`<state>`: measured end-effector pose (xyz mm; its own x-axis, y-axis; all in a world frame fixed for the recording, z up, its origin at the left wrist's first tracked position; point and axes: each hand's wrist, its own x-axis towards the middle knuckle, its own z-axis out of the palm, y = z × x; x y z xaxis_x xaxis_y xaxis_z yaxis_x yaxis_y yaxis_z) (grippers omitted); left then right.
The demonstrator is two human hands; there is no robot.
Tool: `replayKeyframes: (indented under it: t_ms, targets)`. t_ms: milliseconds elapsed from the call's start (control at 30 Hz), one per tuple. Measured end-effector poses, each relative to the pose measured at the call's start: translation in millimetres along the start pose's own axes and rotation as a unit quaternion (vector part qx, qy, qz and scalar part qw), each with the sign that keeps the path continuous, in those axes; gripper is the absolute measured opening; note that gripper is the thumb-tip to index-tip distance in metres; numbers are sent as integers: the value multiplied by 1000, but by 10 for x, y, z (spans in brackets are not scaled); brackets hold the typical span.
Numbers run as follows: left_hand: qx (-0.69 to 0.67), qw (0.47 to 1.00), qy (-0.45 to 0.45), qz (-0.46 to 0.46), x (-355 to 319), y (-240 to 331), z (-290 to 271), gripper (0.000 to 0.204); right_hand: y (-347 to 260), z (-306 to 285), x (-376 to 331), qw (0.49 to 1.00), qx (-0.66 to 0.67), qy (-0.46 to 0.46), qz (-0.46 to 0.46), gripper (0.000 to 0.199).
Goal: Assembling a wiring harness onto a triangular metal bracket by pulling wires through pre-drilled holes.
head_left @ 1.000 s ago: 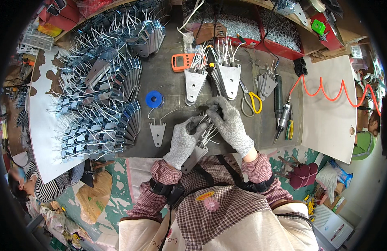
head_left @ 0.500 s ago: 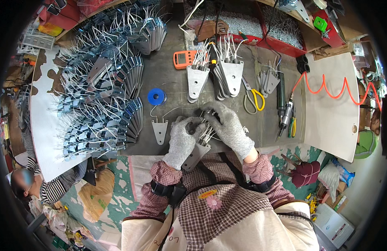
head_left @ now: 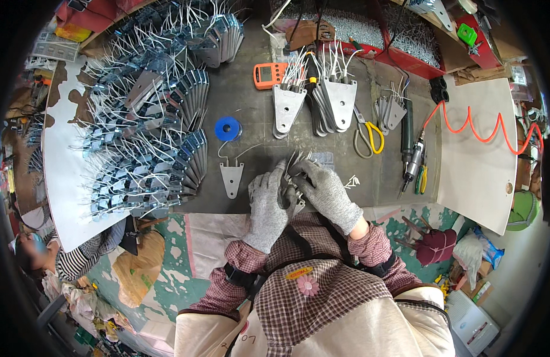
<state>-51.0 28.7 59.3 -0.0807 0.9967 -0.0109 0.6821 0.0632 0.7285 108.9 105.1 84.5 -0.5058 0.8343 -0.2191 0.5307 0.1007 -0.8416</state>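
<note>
Near the front edge of the bench, my left hand [head_left: 268, 202], in a grey glove, is closed around a bundle of grey metal plates [head_left: 299, 206] with white wires. My right hand [head_left: 323, 193], gloved the same way, has its fingers bent together at the bundle's wire ends [head_left: 295, 159]. Most of the bundle is hidden by the gloves. Left of my hands lies a single tapered plate [head_left: 231, 180] with two wires. A blue spool [head_left: 228, 128] lies beyond it. Small white pieces [head_left: 351, 181] lie right of my right hand.
Stacked wired plates [head_left: 340, 104] stand ahead, beside an orange meter [head_left: 269, 75]. Many blue-grey wired parts [head_left: 150, 143] fill the left side. Yellow-handled scissors [head_left: 374, 138] and a screwdriver-like air tool [head_left: 413, 162] with a coiled red hose [head_left: 470, 122] lie right. Red boxes [head_left: 406, 47] hold small metal parts.
The plate bundle has turned from slanting out below my left hand to being mostly hidden between both hands. My left fingers have straightened upward along it. The view has shifted slightly.
</note>
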Motion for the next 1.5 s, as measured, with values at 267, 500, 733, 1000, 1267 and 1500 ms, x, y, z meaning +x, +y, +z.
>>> replayKeyframes:
  t_ms: [267, 500, 733, 1000, 1267, 1500]
  targets:
    - [-40, 998, 43, 12, 22, -5, 67, 68, 102, -46, 28, 999, 21, -24, -7, 23]
    - [-30, 997, -4, 66, 32, -57, 28, 78, 86, -101, -31, 999, 19, -34, 18, 24]
    - [-175, 981, -34, -71, -10, -187, 134, 84, 51, -81, -26, 997, 55, -46, 21, 20]
    - [12, 996, -91, -11, -185, -71, -71, 113, 87, -113, 59, 997, 23, -75, -19, 21]
    - [-110, 986, -118, -52, -182, -103, -3, 111, 263, -42, 190, 990, 26, -114, -82, 24]
    - [-98, 988, -112, -41, -201, -133, 1, 109, 218, -16, 223, 988, 31, -127, -82, 25]
